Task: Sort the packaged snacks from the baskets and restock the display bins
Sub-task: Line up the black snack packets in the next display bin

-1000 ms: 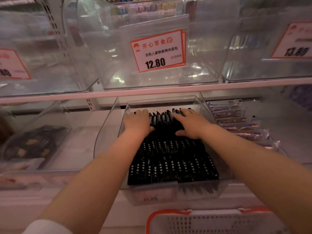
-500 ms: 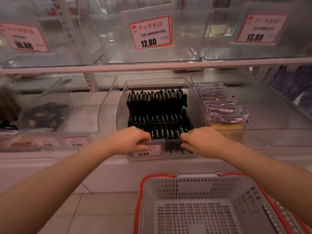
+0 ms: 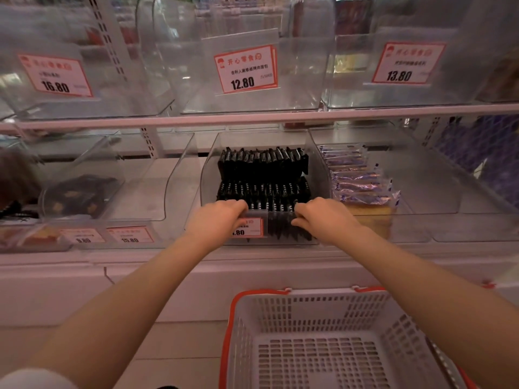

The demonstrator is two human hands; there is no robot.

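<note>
A clear display bin (image 3: 316,164) on the lower shelf holds rows of upright black snack packets (image 3: 262,175). My left hand (image 3: 217,219) grips the bin's front lip on the left, fingers curled over it and partly covering a price tag (image 3: 250,227). My right hand (image 3: 320,217) grips the front lip on the right, fingers hooked over the edge by the front row of packets. A white basket with an orange rim (image 3: 323,341) stands below on the floor with nothing in it.
Right of the bin lie purple-wrapped cake packets (image 3: 359,181) in a neighbouring bin. Further left a bin holds dark packets (image 3: 78,196). The upper shelf carries clear bins with price tags 16.80 (image 3: 54,77), 12.80 (image 3: 245,68) and 13.80 (image 3: 407,63).
Both hands moved from pressing on the back rows of packets to the bin's front lip, and stay there. My view pulled back and down, showing the basket.
</note>
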